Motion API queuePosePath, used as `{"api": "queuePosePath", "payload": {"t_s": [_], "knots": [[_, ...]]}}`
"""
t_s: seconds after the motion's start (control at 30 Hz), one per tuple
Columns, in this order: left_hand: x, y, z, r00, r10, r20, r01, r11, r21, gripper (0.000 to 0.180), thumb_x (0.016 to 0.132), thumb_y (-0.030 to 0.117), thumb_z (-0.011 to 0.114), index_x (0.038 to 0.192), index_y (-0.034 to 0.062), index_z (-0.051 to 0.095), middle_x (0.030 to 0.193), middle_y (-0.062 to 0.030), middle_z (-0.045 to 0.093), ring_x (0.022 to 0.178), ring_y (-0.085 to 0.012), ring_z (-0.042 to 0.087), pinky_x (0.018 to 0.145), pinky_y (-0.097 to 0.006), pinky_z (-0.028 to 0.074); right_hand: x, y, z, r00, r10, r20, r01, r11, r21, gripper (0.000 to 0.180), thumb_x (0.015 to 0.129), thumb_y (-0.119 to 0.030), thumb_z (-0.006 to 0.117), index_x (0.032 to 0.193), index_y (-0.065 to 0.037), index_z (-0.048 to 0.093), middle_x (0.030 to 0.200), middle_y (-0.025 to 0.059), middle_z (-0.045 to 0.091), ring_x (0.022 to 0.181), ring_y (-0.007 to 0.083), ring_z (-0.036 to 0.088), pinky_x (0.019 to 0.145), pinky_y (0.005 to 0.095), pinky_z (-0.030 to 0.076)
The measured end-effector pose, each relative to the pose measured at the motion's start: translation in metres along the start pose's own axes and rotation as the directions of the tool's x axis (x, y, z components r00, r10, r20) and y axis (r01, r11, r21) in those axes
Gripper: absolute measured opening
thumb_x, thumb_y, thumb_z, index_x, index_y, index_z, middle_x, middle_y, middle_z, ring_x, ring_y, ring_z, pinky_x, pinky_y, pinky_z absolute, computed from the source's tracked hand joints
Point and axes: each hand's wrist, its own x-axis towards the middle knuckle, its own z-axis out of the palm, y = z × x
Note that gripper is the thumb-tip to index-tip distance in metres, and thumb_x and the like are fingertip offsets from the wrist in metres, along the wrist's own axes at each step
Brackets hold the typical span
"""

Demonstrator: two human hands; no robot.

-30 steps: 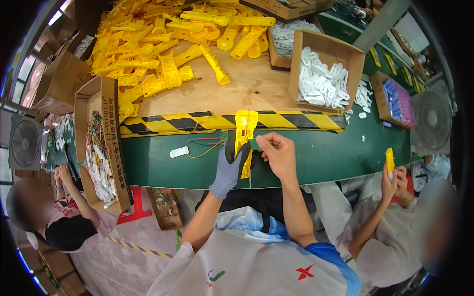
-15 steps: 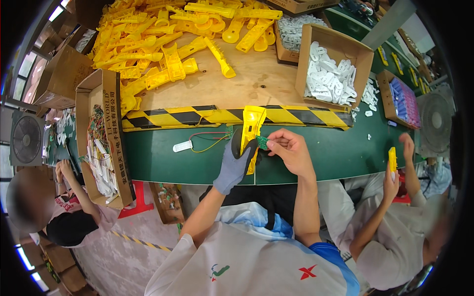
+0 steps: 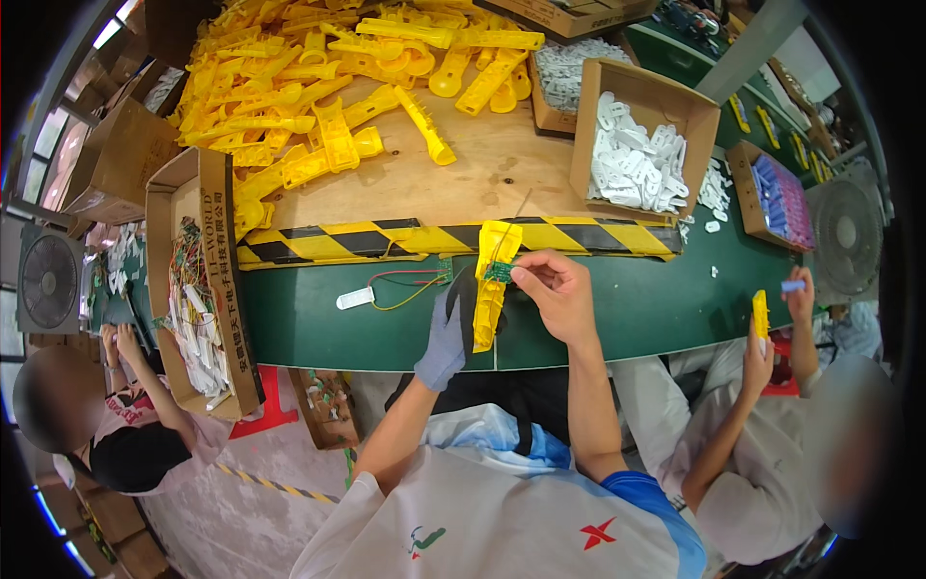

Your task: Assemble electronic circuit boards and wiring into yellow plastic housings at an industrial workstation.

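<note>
My left hand (image 3: 449, 323), in a grey-blue glove with dark fingers, grips a long yellow plastic shell (image 3: 490, 314), held upright over the table's near part. Bare fingers of my right hand (image 3: 557, 292) pinch a small green circuit board (image 3: 499, 272) across the shell's upper half. Whether the board is seated in the shell, I cannot tell. A thin wire (image 3: 523, 205) sticks up above the shell. Left of the glove, a white oblong piece (image 3: 356, 298) lies on the green table, joined by red and yellow wires to another small green board (image 3: 445, 269).
Yellow shells (image 3: 280, 87) are heaped on a wooden board (image 3: 482, 183) edged with striped tape (image 3: 357, 238). Cardboard boxes hold white parts (image 3: 637, 159), wired pieces (image 3: 198, 318) and purple-blue cylinders (image 3: 783, 203). Co-workers sit left and right; the right one holds a yellow part (image 3: 760, 314).
The circuit board in my right hand has moved left, from beside the shell to across it. The shell is turned more open toward the view. The right co-worker now holds up a blue cylinder.
</note>
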Motion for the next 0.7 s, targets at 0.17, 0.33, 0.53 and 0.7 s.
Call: {"api": "queuePosePath", "payload": {"t_s": [0.17,0.33,0.53,0.7], "knots": [[0.0,-0.002,0.0,1.0,0.009,0.005,-0.009,1.0,0.0,0.043,0.101,0.043,0.05,0.12,0.0043,0.053,0.094,-0.0102,0.066,0.074,-0.0187,0.067,0.062,-0.031,0.056,-0.003,-0.009,-0.004,1.0,-0.014,-0.003,0.014,0.997,-0.074,0.009,0.089,-0.006,0.07,0.095,0.0,0.068,0.088,0.0033,0.07,0.08,0.0088,0.064,0.074,0.0231,0.051],[0.001,0.004,0.005,1.0,0.007,-0.027,-0.005,0.997,0.075,0.04,0.103,0.038,0.046,0.121,0.0031,0.053,0.091,-0.0087,0.063,0.067,-0.0159,0.062,0.059,-0.028,0.051,-0.006,-0.016,-0.004,0.998,-0.056,0.031,0.059,0.99,-0.124,0.009,0.088,-0.004,0.07,0.095,0.001,0.068,0.087,0.0028,0.068,0.077,0.007,0.061,0.072,0.0216,0.049],[-0.001,0.007,0.009,0.999,0.034,-0.026,-0.031,0.996,0.078,0.041,0.102,0.038,0.047,0.12,0.0022,0.054,0.089,-0.0083,0.063,0.068,-0.015,0.063,0.059,-0.028,0.052,-0.008,-0.018,0.001,0.997,0.004,-0.081,-0.013,0.993,-0.115,0.01,0.086,-0.002,0.073,0.094,0.003,0.07,0.082,0.0014,0.067,0.072,0.0045,0.058,0.065,0.0193,0.046],[0.001,0.001,0.004,0.999,0.038,-0.002,-0.038,0.991,0.125,0.04,0.103,0.037,0.046,0.12,0.002,0.054,0.088,-0.0083,0.063,0.068,-0.015,0.063,0.06,-0.028,0.052,-0.007,-0.007,0.001,0.994,0.004,-0.105,-0.01,0.998,-0.058,0.011,0.086,-0.002,0.073,0.096,0.004,0.071,0.081,0.001,0.067,0.07,0.0042,0.058,0.064,0.0181,0.045]]}}
